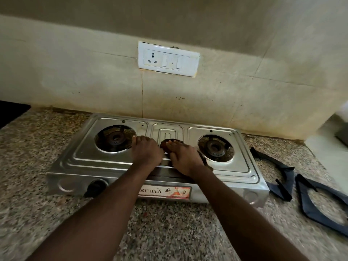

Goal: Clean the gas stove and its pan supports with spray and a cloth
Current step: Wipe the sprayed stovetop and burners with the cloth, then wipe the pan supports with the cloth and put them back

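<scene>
A steel two-burner gas stove (pixel 84 157) sits on the granite counter against the wall, both burners bare. My left hand (pixel 146 150) rests flat on the stove top just right of the left burner (pixel 115 138). My right hand (pixel 183 157) lies with straight fingers on a dark brown cloth (pixel 204 160), pressing it onto the stove's centre panel. Two black pan supports (pixel 282 176) (pixel 320 204) lie on the counter to the right of the stove. No spray bottle is in view.
A white socket and switch plate (pixel 168 59) is on the tiled wall above the stove. The speckled granite counter (pixel 37 185) stretches left and in front. A white ledge (pixel 329 153) stands at the far right.
</scene>
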